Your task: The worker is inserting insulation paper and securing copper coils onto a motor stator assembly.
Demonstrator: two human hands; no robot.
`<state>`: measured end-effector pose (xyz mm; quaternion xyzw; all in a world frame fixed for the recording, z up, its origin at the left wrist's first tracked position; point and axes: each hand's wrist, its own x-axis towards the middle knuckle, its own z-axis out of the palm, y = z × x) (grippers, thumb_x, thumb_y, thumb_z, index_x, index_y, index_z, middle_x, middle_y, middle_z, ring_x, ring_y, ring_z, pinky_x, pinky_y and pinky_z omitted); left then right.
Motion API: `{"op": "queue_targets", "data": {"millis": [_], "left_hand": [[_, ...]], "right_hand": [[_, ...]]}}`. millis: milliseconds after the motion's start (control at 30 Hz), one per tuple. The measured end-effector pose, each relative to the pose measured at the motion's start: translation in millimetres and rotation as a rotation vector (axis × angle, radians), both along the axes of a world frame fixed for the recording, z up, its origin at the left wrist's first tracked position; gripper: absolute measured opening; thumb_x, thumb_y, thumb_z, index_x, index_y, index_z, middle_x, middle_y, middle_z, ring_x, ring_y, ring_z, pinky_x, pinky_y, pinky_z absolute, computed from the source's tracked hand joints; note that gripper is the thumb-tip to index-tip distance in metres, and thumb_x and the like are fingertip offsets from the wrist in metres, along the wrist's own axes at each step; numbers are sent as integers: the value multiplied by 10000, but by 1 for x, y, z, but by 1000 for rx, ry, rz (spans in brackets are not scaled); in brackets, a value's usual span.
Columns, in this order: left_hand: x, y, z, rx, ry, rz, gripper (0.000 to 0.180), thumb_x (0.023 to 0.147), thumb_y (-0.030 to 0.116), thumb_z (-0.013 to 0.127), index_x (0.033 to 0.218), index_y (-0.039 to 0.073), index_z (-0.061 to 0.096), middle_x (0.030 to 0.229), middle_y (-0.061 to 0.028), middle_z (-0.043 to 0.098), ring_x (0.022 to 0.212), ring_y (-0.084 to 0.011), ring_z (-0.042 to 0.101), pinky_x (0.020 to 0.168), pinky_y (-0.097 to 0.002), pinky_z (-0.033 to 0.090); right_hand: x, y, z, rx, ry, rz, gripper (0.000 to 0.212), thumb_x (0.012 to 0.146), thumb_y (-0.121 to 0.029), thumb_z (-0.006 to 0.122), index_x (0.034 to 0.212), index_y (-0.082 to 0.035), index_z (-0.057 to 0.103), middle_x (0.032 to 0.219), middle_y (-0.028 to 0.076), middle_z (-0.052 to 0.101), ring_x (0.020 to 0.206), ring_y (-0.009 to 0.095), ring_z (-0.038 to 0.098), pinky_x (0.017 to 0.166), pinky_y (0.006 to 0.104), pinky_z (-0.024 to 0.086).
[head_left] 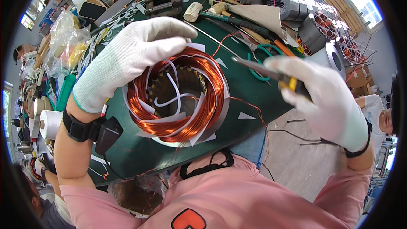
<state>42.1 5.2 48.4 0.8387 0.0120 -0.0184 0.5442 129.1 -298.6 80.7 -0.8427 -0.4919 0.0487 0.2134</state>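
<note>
Here the green work table point(250, 97) fills the middle of the head view, crowded at 12 and 1 o'clock with a row of other wound stators point(296, 6), mallets and green-handled scissors point(260, 61). At the centre sits 1 motor stator point(180, 97), its copper winding point(212, 101) ringed with white insulation strips that stick out and curl across the bore.

The step in hand looks like dressing the coil end: shaping or tucking the wire and paper. The next move, I judge, calls for the tool tip to come down at about 2 o'clock on the ring without nicking the enamelled wire.

The left hand point(127, 59), in a white glove, lies curled over the stator's rim from 10 to 12 o'clock, fingers closed on the winding. The right hand point(326, 97), also gloved, is closed around a yellow-and-black-handled tool point(271, 75), blade pointing toward 9 o'clock, just clear of the coil.
</note>
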Motion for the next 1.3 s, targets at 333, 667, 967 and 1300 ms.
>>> {"op": "queue_targets", "data": {"millis": [333, 667, 967, 1300], "left_hand": [[7, -5, 0, 31, 23, -29, 265, 995, 228, 636, 1138, 19, 714, 1003, -7, 706, 915, -51, 623, 846, -223, 494], [-2, -7, -10, -77, -7, 39, 265, 999, 202, 625, 1131, -10, 714, 1017, -22, 722, 943, -75, 650, 896, -236, 510], [8, -7, -13, -51, -19, -41, 305, 981, 225, 687, 1158, -22, 706, 1019, -31, 731, 922, -72, 673, 840, -231, 539], [7, -5, -5, -35, 86, -119, 352, 922, 214, 667, 1198, 1, 720, 1073, -42, 737, 986, -96, 674, 928, -260, 525]], "right_hand": [[27, 40, -13, -75, -780, 217, 475, 839, -42, 612, 1300, -135, 679, 912, 73, 636, 837, 278, 642, 750, 402, 489], [19, 49, 6, -105, -975, 307, 467, 827, -144, 687, 1277, -262, 723, 1059, 73, 698, 832, 251, 649, 717, 378, 507], [-12, 61, 4, -194, -967, 257, 500, 835, -144, 705, 1313, -289, 696, 1155, 105, 703, 904, 283, 670, 782, 396, 553], [5, 16, -7, -112, 339, 0, 404, 907, -118, 652, 1298, -26, 607, 1035, 129, 732, 901, 226, 717, 753, 321, 539]]}}
